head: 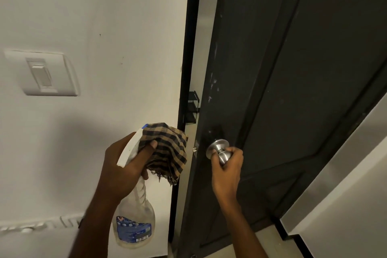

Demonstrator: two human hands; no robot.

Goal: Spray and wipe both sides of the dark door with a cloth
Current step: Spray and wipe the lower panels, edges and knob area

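Note:
The dark door [293, 81] stands slightly ajar, with a narrow gap at its left edge. Pale smudges mark the door's edge above its silver round knob [218, 151]. My right hand [227, 165] grips that knob from below. My left hand [123, 165] holds a clear spray bottle [135, 222] with a white head and blue label, and the same hand pinches a brown and black checked cloth [169, 151] against the bottle's head. The cloth hangs just left of the door's edge.
The black door frame [186, 69] runs along the gap. A white wall [104, 27] with a light switch [41, 73] fills the left. Another pale wall [345, 205] juts in at lower right. A dark shelf [192, 109] shows through the gap.

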